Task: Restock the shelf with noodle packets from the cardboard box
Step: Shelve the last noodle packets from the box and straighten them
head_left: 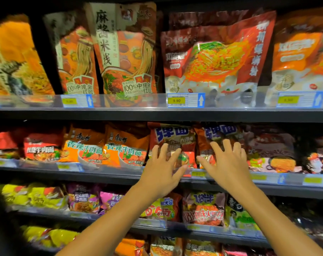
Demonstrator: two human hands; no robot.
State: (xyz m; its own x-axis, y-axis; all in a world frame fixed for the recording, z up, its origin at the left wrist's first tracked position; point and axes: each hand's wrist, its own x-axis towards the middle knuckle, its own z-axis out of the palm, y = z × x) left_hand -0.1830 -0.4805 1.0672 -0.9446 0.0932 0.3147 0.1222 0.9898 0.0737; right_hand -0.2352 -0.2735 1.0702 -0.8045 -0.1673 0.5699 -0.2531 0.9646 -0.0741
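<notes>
up close, the left hand (pixel 161 169) is spread with fingers straight, its fingertips laid against the front of a dark red noodle packet (pixel 172 143) with blue lettering, gripping nothing. the right hand (pixel 229 164) is spread the same way, fingers straight and fanned, pressed flat on a second dark red noodle packet (pixel 219 139) just beside the first. both packets stand upright on the middle shelf (pixel 120 175), side by side and touching, behind a row of blurred price tags. left of them on that shelf stand two orange packets (pixel 105 146) with green lettering, then a red packet (pixel 43 146). right of the hands are darker packets (pixel 269 150), too blurred to read. on the shelf above, tall orange pouches (pixel 123 50) and a red pouch (pixel 216 52) lean behind a yellow price tag (pixel 176 100) marked 9.90. below, yellow and purple packets (pixel 64 196) fill the lower shelves. the cardboard box is out of view.
</notes>
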